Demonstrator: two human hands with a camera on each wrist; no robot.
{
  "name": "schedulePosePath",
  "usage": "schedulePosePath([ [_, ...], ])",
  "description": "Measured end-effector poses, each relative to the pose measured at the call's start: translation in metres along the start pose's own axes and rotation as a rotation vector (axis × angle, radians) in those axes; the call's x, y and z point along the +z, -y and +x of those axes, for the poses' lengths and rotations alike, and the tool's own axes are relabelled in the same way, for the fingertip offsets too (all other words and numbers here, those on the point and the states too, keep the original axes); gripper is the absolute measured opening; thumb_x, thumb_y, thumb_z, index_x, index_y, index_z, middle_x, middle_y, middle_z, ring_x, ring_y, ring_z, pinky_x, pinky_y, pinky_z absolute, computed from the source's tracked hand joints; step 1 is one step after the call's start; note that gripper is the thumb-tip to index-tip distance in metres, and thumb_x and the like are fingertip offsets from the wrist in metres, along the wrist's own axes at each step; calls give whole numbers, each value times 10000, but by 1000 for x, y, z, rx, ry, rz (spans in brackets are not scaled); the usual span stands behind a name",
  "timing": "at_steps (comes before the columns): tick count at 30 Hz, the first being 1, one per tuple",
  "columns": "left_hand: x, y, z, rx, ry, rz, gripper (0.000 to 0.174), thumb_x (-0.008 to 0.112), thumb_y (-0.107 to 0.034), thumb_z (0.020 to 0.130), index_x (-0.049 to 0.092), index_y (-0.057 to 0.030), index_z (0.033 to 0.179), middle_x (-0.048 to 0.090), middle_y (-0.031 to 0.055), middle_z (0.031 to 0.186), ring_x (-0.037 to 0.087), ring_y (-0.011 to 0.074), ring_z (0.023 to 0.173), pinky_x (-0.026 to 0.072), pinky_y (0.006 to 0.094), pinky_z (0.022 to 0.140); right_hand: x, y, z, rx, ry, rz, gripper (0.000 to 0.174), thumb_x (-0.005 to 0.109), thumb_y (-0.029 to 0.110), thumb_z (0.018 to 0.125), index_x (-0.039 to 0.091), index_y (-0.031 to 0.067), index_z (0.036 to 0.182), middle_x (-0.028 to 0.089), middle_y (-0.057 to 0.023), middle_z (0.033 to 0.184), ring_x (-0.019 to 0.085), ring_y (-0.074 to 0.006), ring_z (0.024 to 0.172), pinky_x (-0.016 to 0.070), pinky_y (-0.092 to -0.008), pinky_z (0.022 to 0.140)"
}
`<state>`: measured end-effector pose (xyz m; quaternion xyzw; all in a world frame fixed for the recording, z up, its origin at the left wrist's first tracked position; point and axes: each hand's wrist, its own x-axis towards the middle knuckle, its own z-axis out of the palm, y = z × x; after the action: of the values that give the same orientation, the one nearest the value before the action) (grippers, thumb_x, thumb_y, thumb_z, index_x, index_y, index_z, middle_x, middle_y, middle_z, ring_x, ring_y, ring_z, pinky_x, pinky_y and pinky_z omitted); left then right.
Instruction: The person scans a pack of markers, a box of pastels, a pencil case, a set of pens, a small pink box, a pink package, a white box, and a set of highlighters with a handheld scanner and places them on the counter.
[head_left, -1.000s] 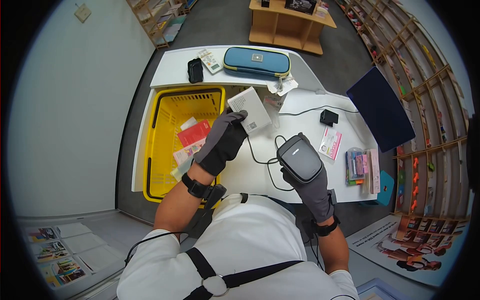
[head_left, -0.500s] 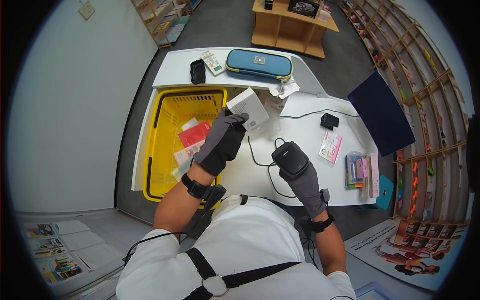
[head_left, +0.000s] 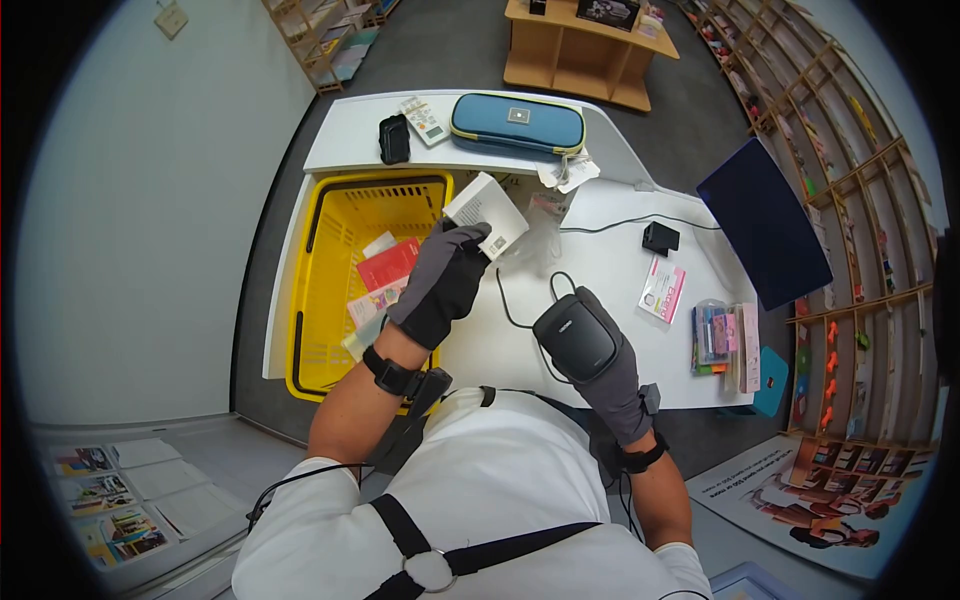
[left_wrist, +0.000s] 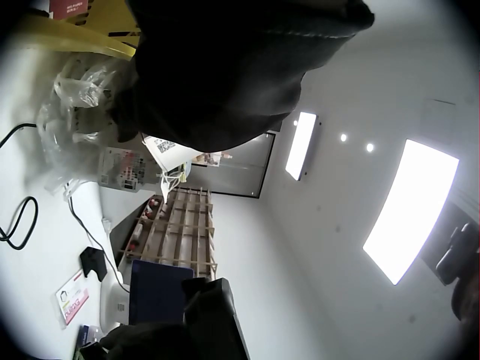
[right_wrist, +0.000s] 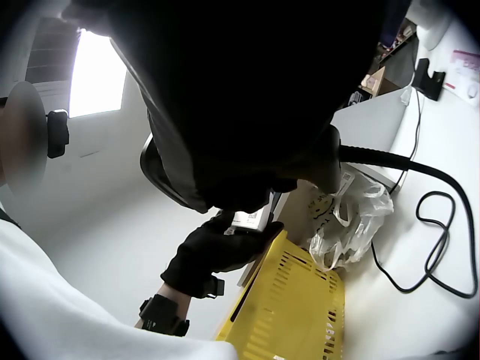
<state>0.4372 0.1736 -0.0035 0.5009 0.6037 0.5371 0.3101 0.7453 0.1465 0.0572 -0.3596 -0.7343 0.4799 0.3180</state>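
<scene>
In the head view the gloved left hand [head_left: 445, 275] pinches a white box [head_left: 487, 215] with printed text and a square code, held up by the basket's right edge. The gloved right hand [head_left: 613, 385] grips a black scanner [head_left: 577, 335] with a cable, its rounded top facing up, over the white desk. A gap separates scanner and box. The yellow basket [head_left: 300, 345] holds a red packet [head_left: 388, 265] and several other packets. From the right wrist view, the left hand [right_wrist: 217, 255] appears beyond the dark glove, with part of the box [right_wrist: 251, 219] showing.
Clear plastic bags [head_left: 540, 240] lie right of the box. A blue case [head_left: 517, 124], a calculator [head_left: 425, 121] and a black object [head_left: 394, 139] sit on the raised shelf. To the right are a pink-white packet [head_left: 661, 289], a black stand [head_left: 660, 237], stationery packs [head_left: 712, 335] and a dark screen [head_left: 765, 223].
The scanner in my right hand has moved left and slightly down overall, dipping its top away and back. The box in my left hand has shifted slightly left and turned a little.
</scene>
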Motion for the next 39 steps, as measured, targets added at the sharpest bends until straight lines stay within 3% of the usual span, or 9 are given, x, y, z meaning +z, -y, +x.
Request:
schedulePosePath([
  [4, -3, -4, 0, 36, 18, 160, 292, 809, -12, 926, 756, -5, 1213, 697, 165, 1257, 707, 293, 1152, 571, 347, 1025, 0, 2, 3, -22, -13, 1, 943, 868, -5, 829, 422, 41, 1658, 658, -127, 1505, 682, -226, 1315, 546, -351, 1118],
  [8, -2, 6, 5, 28, 3, 66, 346, 720, 31, 993, 572, 26, 1306, 687, 132, 1294, 701, 211, 1174, 579, 311, 1045, 1, -4, 4, 1, -29, 0, 936, 863, -14, 837, 420, 43, 1659, 654, -123, 1511, 681, -219, 1314, 545, -346, 1118],
  [11, -3, -7, 8, -179, -89, -482, 374, 696, 53, 1000, 543, 23, 1340, 679, 134, 1287, 691, 209, 1197, 581, 315, 1055, 2, -6, 5, 39, -38, 20, 939, 861, -22, 839, 415, 43, 1663, 654, -120, 1511, 680, -215, 1312, 544, -345, 1120],
  [15, -7, -6, 11, -239, -154, -554, 391, 671, 64, 1011, 517, 14, 1368, 669, 139, 1292, 685, 220, 1228, 585, 322, 1062, 3, -9, 4, 95, -45, 79, 959, 859, -34, 837, 398, 45, 1674, 651, -121, 1515, 678, -213, 1313, 540, -344, 1126],
  [19, -7, -1, 10, -130, -89, -233, 369, 663, 40, 1026, 521, 3, 1364, 665, 153, 1311, 688, 232, 1234, 591, 327, 1056, 3, -8, 1, 84, -40, 99, 985, 861, -35, 829, 380, 43, 1685, 644, -128, 1525, 675, -210, 1319, 536, -344, 1130],
  [24, -1, 17, 10, -72, -85, -251, 353, 662, -6, 1045, 522, 4, 1369, 662, 162, 1334, 689, 245, 1244, 597, 335, 1053, 3, 9, 0, -28, -55, 43, 1006, 882, -2, 813, 376, 15, 1682, 637, -139, 1537, 674, -208, 1321, 536, -343, 1125],
  [27, -1, -44, 7, -440, -86, -939, 381, 730, -49, 1010, 591, -6, 1362, 673, 147, 1306, 710, 253, 1184, 602, 364, 1033, 1, 26, 1, -45, -63, 38, 1006, 892, 16, 806, 383, -3, 1673, 637, -145, 1537, 678, -208, 1315, 539, -342, 1118],
  [32, 0, -58, 9, -463, -64, -981, 356, 729, -90, 1021, 605, -3, 1343, 685, 135, 1294, 717, 238, 1175, 609, 388, 1039, 2, 39, 4, -73, -92, 21, 995, 904, 31, 801, 401, -21, 1658, 646, -153, 1525, 692, -209, 1292, 550, -341, 1101],
  [39, 1, -43, 9, -382, -76, -786, 384, 743, -82, 1007, 612, -10, 1360, 714, 111, 1255, 730, 230, 1150, 607, 347, 1020, 2, 38, 5, -88, -99, -69, 986, 906, 25, 803, 410, -16, 1654, 655, -156, 1511, 698, -204, 1283, 559, -337, 1089],
])
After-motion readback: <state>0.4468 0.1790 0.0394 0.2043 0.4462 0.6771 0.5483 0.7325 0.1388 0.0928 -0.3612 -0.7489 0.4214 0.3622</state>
